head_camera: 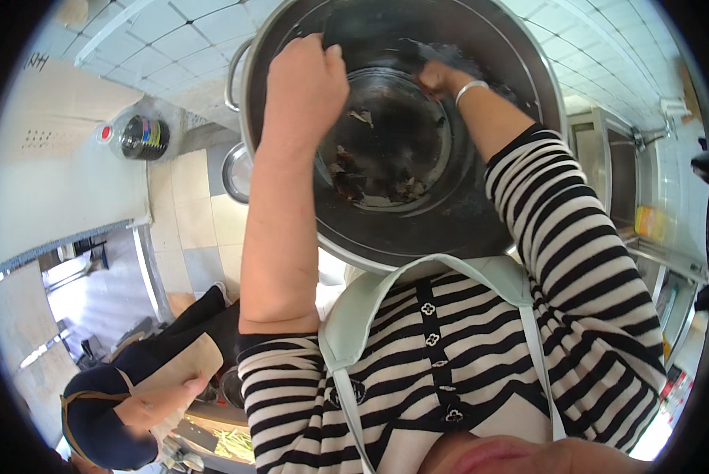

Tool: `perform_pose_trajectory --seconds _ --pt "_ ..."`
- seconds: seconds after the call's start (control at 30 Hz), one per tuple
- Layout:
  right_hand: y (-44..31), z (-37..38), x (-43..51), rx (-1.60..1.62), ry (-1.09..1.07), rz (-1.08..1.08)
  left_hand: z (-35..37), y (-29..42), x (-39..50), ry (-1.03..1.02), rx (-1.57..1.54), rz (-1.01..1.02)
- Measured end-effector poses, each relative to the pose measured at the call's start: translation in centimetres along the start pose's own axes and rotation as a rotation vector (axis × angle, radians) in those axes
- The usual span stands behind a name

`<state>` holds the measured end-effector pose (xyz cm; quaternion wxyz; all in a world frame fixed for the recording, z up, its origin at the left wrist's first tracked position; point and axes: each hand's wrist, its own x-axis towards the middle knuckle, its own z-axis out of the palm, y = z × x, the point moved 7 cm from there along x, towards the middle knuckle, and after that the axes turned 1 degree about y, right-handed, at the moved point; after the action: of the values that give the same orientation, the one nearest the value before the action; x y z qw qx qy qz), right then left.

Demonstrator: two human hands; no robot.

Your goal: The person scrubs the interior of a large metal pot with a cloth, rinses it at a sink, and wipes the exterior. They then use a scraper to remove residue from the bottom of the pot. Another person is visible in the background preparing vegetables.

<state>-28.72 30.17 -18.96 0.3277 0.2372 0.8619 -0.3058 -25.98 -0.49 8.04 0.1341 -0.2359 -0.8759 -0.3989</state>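
Note:
A large, deep metal pot (401,237) stands before me, with dark reddish-brown pieces (348,178) and pale scraps at its bottom. My left hand (307,89) is over the left part of the pot, back up and fingers curled; whether it grips anything is hidden. Deeper inside, near the right wall, is my right hand (440,80), with a silver bangle (471,89) on the wrist. Its fingers are bent and blurred, and I cannot tell whether they hold something. A wet, shiny patch (449,53) shows on the wall beyond it.
Left of the pot are its loop handle (233,74), a round metal pan (237,173) and a large bottle of dark liquid (144,137). At lower left another person (111,409) bends near cut green vegetables (234,444). A metal frame (597,172) stands at right, beside a tiled wall.

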Motion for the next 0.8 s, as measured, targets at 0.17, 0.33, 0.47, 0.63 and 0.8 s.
perform_pose_trajectory --seconds 0.17,0.33,0.47,0.63,0.8 --pt "6.0 9.7 8.5 -0.096 0.214 -0.062 -1.2 0.1 -0.1 0.096 0.026 0.018" --pt "3.0 14.8 10.1 0.087 0.445 0.05 -1.5 -0.2 0.0 0.011 0.143 -0.113" --pt "-7.4 23.9 5.7 -0.05 0.263 -0.309 -1.9 0.6 0.3 0.051 0.094 -0.036" --pt "-8.9 31.4 -4.2 -0.503 -0.066 -0.596 -1.8 0.1 0.5 0.039 0.088 -0.04" --pt "-2.5 30.0 -9.1 -1.107 -0.592 -0.88 -1.2 -0.2 0.3 0.017 0.052 -0.026"
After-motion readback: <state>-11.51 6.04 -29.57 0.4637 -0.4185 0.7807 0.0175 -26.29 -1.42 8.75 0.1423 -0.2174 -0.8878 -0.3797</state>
